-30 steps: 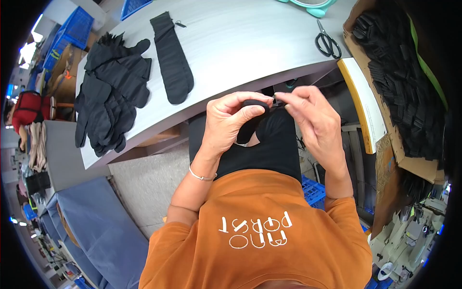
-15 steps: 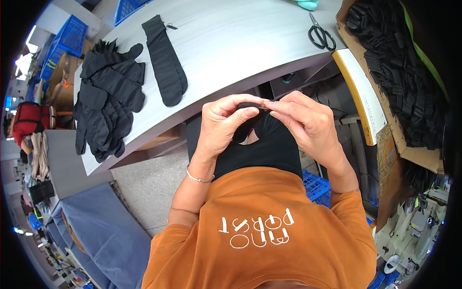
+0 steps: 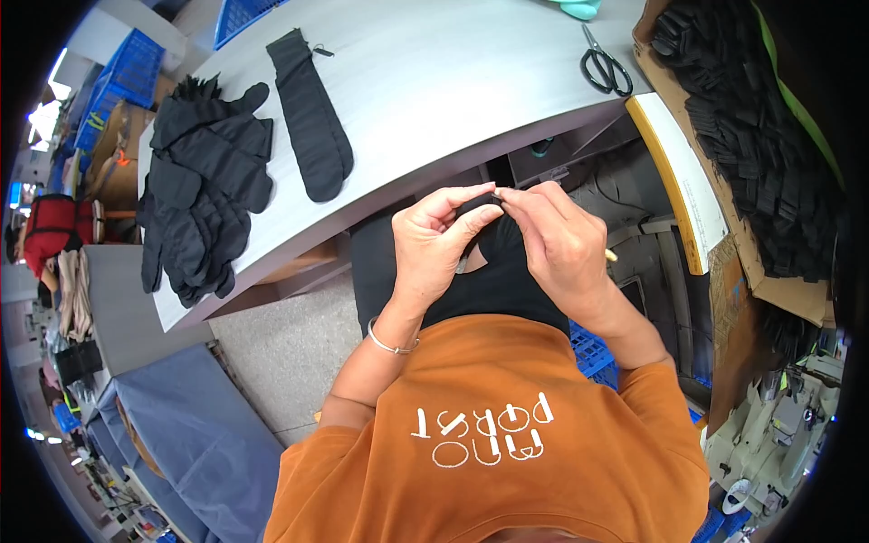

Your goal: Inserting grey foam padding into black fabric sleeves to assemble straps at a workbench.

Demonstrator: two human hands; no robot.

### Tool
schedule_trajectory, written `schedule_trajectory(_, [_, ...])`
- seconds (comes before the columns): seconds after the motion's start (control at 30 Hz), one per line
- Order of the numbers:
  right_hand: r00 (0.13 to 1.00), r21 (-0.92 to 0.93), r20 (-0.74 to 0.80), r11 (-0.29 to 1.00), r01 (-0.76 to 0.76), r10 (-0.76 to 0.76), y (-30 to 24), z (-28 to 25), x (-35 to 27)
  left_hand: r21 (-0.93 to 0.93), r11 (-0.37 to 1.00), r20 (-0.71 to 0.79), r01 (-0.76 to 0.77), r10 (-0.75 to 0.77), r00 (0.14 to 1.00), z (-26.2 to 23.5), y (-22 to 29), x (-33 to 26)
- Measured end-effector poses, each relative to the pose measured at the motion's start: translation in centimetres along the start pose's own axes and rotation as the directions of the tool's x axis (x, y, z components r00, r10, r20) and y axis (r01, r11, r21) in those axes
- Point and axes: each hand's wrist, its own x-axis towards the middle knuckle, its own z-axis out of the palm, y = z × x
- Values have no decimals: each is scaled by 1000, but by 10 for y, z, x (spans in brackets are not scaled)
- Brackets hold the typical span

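Note:
Over my lap, my left hand [image 3: 430, 242] and my right hand [image 3: 563, 237] meet fingertip to fingertip. Both are closed in a pinch on a small dark piece, apparently black cloth [image 3: 497, 199]. Its outline merges with my black trousers [image 3: 412, 294], and the fingers hide most of it. Beyond my left hand, a long black cloth piece with a rounded end [image 3: 312, 122] lies flat on the pale table [image 3: 425, 72]. To its left is a heap of similar black cloth pieces [image 3: 204, 181]. Black-handled scissors [image 3: 605, 71] rest near the table's right end.
A cardboard box [image 3: 769, 291] full of black bundled pieces stands at the right, beside a yellow-edged white board [image 3: 679, 181]. Blue crates [image 3: 593, 351] show under and behind the table. A blue-grey cover [image 3: 195, 434] hangs at lower left; a person in red [image 3: 59, 226] is farther off.
Both hands have shifted slightly and drawn closer together, still pinching. Less of the black cloth shows between them now. The things on the table have stayed put.

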Motion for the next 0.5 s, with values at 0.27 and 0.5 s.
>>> schedule_trajectory(0.27, [939, 457, 5, 835, -307, 343, -5, 7, -11, -122, 982, -30, -143, 140, 990, -9, 8, 5])
schedule_trajectory(0.5, [991, 292, 84, 948, -126, 106, 27, 22, -32, -212, 889, 7, -406, 417, 909, 13, 50, 5])
